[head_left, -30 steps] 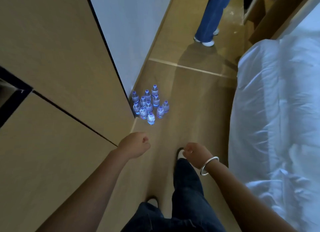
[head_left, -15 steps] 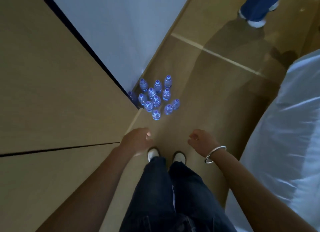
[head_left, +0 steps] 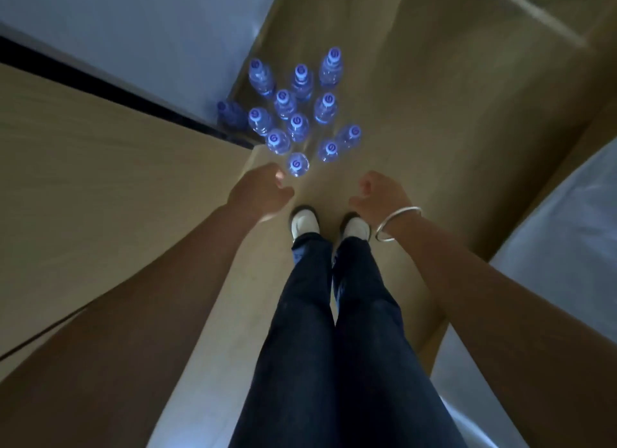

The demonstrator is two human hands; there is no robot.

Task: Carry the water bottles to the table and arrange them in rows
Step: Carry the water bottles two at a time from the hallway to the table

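Note:
Several small clear water bottles (head_left: 297,113) with blue caps stand upright in a cluster on the wooden floor, in the corner where the wall meets a wooden cabinet. The nearest bottle (head_left: 298,164) stands just beyond my left hand (head_left: 260,193), which reaches down with loosely curled fingers and holds nothing. My right hand (head_left: 380,193), with a silver bangle on its wrist, hangs a little to the right, fingers also loosely curled and empty. Neither hand touches a bottle. No table is in view.
A wooden cabinet (head_left: 117,180) fills the left side and a white wall (head_left: 133,30) rises behind the bottles. A bed with white sheets (head_left: 567,247) lies to the right. My legs and white shoes (head_left: 303,224) stand just short of the bottles.
I have walked up to the bottles, which now lie right below me. Both hands have lowered toward them and their fingers have loosened. The other person has left the view.

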